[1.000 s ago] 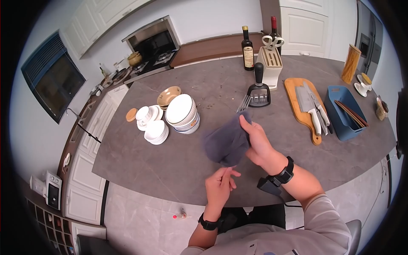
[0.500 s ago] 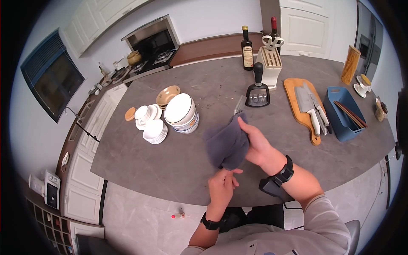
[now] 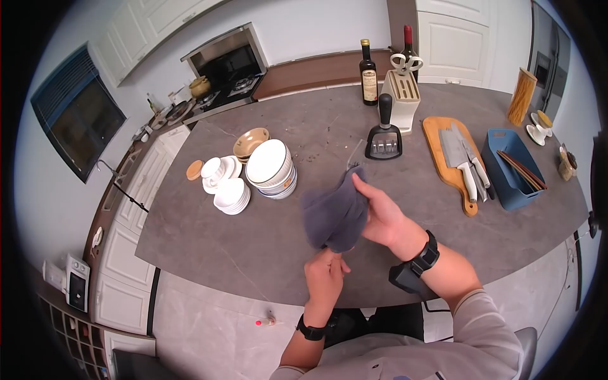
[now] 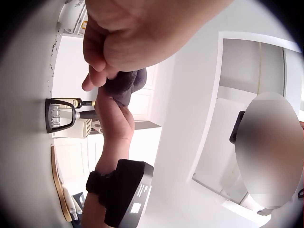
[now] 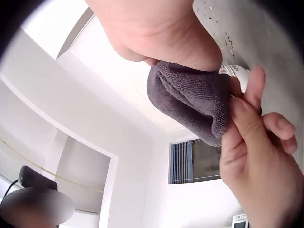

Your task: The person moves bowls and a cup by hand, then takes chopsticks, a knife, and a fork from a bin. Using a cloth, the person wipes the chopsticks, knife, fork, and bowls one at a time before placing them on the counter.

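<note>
A dark grey cloth (image 3: 335,215) is bunched in my right hand (image 3: 385,218), the thumb lying along its upper edge. Out of the cloth's far end sticks a metal fork (image 3: 356,154), seen nearly edge-on; its middle is wrapped from sight. At the near end, my left hand (image 3: 324,278) pinches with thumb and forefinger, where the fork's handle end is covered. The right wrist view shows the ribbed towelling (image 5: 190,95) reaching the left fingertips (image 5: 237,107). Both hands are above the near part of the table. Beyond the fork stands a black knife sharpener (image 3: 384,140).
Stacked bowls (image 3: 269,166) and white saucers (image 3: 233,197) stand left on the grey table (image 3: 253,253). To the right lie knives (image 3: 465,161) on a wooden board (image 3: 437,136), beside a blue bin (image 3: 514,190) with chopsticks. A knife block (image 3: 400,101) and bottles (image 3: 369,76) stand behind.
The fork has turned about its length, from tines facing up to nearly edge-on. The cloth shifts slightly around it, and the left hand's fingers have closed in at the cloth's near end.
</note>
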Demonstrator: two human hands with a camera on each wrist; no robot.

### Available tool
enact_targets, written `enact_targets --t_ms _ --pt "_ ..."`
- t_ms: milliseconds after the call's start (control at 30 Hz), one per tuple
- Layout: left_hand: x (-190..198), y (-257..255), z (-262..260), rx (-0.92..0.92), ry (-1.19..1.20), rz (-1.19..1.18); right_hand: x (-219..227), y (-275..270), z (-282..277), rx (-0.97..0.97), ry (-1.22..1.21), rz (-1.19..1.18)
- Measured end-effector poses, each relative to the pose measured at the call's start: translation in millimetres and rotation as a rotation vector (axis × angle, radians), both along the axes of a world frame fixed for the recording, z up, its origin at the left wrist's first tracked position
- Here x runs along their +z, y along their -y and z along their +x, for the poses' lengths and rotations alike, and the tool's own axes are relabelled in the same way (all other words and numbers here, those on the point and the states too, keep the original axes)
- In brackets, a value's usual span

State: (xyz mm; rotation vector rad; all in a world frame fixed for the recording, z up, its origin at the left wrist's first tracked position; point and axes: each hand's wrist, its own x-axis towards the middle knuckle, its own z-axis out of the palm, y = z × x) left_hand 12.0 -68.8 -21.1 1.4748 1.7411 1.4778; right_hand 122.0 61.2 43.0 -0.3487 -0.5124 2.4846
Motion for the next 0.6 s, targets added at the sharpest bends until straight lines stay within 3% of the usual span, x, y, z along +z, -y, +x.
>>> enact_targets --t_ms 133,200,267,300,367,400,467,533,600 --pt "-0.7 -0.5 -1.5 -0.027 0.049 -0.084 -13.9 8.5 -10.8 -0.075 0.122 0.163" --pt "3.7 1.4 -3.1 -0.055 0.112 -0.123 -8.4 12.9 -11.3 -0.188 0.310 0.300" --pt "22.8 10.8 -6.8 -0.307 0.102 -0.279 -5.2 11.3 -9.8 -0.216 0.302 0.371" --pt "31.5 18.0 -10.3 -0.308 0.103 -0.278 -3.2 10.2 -7.9 -0.246 0.300 0.441" --pt "48.2 33.3 -20.1 -0.229 0.418 -0.086 2.9 11.7 -3.6 -0.225 0.328 0.529" --pt "57.3 34.3 -25.0 -0.230 0.417 -0.087 5.3 13.3 -2.7 -0.204 0.352 0.614" --pt "77.9 24.6 -31.7 0.001 0.298 0.214 5.8 21.7 -4.1 -0.128 0.399 0.726" --pt "84.8 -3.8 -27.4 0.024 0.354 0.267 2.8 32.0 -9.4 -0.052 0.413 0.924" --pt "83.9 -24.9 -29.4 0.044 0.410 0.333 6.2 33.4 -7.0 -0.066 0.449 0.960"
